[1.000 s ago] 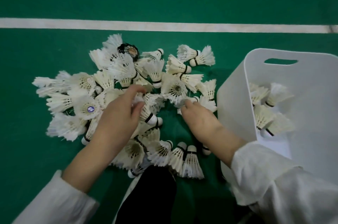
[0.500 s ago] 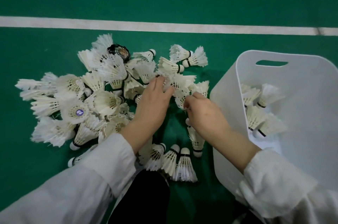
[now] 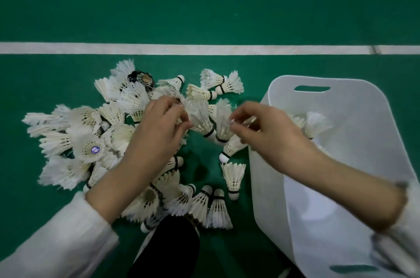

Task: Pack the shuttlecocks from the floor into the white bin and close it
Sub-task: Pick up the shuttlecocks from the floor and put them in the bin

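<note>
Shuttlecocks (image 3: 75,141) are lying in a loose heap on the green floor (image 3: 204,5), filling the left and centre of the frame below the white court line (image 3: 204,49). You are reaching into the middle of that heap with both hands, which are sitting near each other without touching.

Your left hand (image 3: 159,134) is curling its thumb and fingers round the feather tips of a cork-down shuttlecock (image 3: 201,118) at the centre of the frame. Your right hand (image 3: 272,134), just right of centre, is pinching the feathers of a second shuttlecock (image 3: 223,125), which is touching the first. A third shuttlecock (image 3: 231,148) is poking out beneath that hand with its cork pointing to the lower left. I cannot tell whether the hand is gripping it too.

At the right of the frame the white bin (image 3: 352,118) is standing open just beside the heap, with your right forearm crossing over its near wall. A few packed shuttlecocks (image 3: 314,122) are lying inside it towards its upper left, and a handle slot (image 3: 312,89) is showing in its far rim.

Your white sleeves (image 3: 56,243) are entering from the lower corners, and a dark trouser leg (image 3: 168,250) is showing at bottom centre.
</note>
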Available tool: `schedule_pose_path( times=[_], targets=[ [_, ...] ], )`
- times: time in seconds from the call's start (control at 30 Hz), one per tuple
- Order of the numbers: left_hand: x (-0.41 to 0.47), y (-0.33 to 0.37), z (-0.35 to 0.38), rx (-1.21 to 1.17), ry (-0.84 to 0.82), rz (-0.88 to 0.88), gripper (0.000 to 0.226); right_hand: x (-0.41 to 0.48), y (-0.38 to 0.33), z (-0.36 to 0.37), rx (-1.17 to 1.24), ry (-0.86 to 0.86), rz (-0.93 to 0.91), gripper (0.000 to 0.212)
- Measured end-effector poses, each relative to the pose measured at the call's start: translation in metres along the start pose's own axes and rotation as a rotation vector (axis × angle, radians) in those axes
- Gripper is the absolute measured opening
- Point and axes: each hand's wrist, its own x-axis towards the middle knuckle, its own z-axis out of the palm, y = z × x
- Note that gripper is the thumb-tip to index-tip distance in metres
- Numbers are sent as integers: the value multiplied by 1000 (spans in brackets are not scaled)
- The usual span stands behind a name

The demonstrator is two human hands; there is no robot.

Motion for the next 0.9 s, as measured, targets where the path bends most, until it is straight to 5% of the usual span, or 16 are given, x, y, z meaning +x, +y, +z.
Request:
schedule_pose_path(
  times=[0.27, 0.53, 0.7, 0.9],
  targets=[
    [7, 59, -32, -8, -1, 124, 20, -30, 35, -114, 50, 321, 127, 12],
    [-13, 76, -5, 37, -98, 175, 23, -63, 176, -53, -271, 87, 704, 8],
    [-16, 81, 5, 65, -125, 202, 31, -56, 218, -27, -420, 116, 663, 16],
    [-16, 81, 13, 99, -144, 238, 29, -49, 237, -25, -126, 286, 572, 7]
  ],
)
